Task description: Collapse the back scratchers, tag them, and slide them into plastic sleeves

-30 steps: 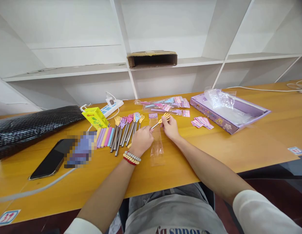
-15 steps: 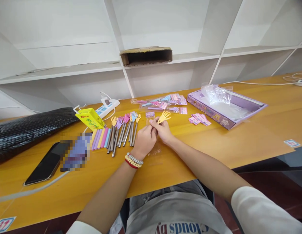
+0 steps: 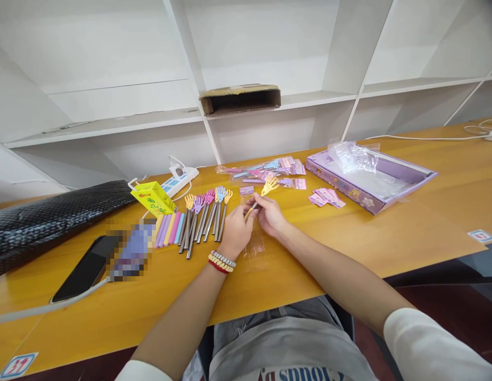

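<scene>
A yellow back scratcher (image 3: pixel 270 185) with a hand-shaped head slants away from me between both hands. My left hand (image 3: pixel 238 225) is closed round its yellow handle end. Higher up, my right hand (image 3: pixel 272 214) pinches it just below the head. To the left lie several back scratchers (image 3: pixel 208 211) with coloured heads and bare metal rods. Beside those is a row of coloured handle sleeves (image 3: pixel 170 230). A clear plastic bag (image 3: pixel 254 248) lies on the table under my hands. Bagged back scratchers (image 3: pixel 265 170) lie behind them.
A purple box (image 3: pixel 349 190) with clear bags (image 3: pixel 355 156) on it stands at the right. Small pink cards (image 3: pixel 326 197) lie before it. A yellow box (image 3: pixel 154 198), a power strip (image 3: pixel 178 182), a phone (image 3: pixel 83 270) and a black wrapped bundle (image 3: pixel 59 222) are at the left.
The yellow handle now shows between my hands, where it was hidden before. My hands have drawn slightly apart, and the view has shifted a little.
</scene>
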`<state>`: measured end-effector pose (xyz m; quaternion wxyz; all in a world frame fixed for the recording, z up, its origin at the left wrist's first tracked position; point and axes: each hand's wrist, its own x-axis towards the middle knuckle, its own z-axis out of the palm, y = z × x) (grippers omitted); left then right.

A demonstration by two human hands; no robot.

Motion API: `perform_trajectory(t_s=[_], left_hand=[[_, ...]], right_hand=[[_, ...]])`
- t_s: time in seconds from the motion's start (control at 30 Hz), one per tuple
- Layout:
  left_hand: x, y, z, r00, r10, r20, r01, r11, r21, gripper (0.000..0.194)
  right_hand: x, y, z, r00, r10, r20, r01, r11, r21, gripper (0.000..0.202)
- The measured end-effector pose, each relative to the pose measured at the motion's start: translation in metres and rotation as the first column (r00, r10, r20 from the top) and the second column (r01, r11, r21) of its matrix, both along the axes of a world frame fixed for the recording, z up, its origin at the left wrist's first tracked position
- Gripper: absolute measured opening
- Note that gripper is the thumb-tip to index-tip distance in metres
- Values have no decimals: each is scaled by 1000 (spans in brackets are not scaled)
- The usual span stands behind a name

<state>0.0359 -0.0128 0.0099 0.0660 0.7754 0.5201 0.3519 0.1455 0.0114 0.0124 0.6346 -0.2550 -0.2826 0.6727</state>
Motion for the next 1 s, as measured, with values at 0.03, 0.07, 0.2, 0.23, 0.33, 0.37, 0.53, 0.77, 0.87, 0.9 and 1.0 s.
perform_trajectory(t_s=[0.03,0.07,0.2,0.23,0.33,0.37,0.53,0.77,0.87,0.9,1.0], left_hand=[[-1,1,0,999,8,32,-8,1000,4,23],[-2,1,1,998,13,53,-14,1000,8,23],[-2,2,4,997,30,70,-31,999,21,24],[-2,1,4,997,31,70,-32,999,18,23],[2,0,5,998,29,61,-28,999,-21,21],[4,-1,5,998,28,53,-25,999,-41,20],[9,-6,4,998,33,58,-24,989,-148,22],[11,-10,4,978,-4,211,37,988,-151,37],[13,-12,2,982,-26,186,60,982,-179,44],[14,-12,2,984,-34,177,67,980,-187,46],[13,-12,-1,984,-54,167,89,974,-210,49]], right_hand=[[-2,-1,0,1000,3,-10,-3,1000,-1,26],[-5,-2,-1,1000,13,-15,-13,1000,5,26],[-9,-3,-2,999,48,-8,-48,998,48,26],[-9,-2,-2,999,39,-12,-39,998,41,26],[-7,0,-1,999,1,-34,-3,999,-38,25],[-6,1,-1,999,-6,-42,3,997,-72,24],[-5,1,2,997,-29,-71,17,986,-164,21],[-1,1,3,996,-13,-86,1,991,-134,28],[2,2,2,997,4,-82,-17,988,-154,34],[4,2,2,997,20,-81,-32,989,-147,36],[7,2,4,995,67,-72,-74,993,-95,41]])
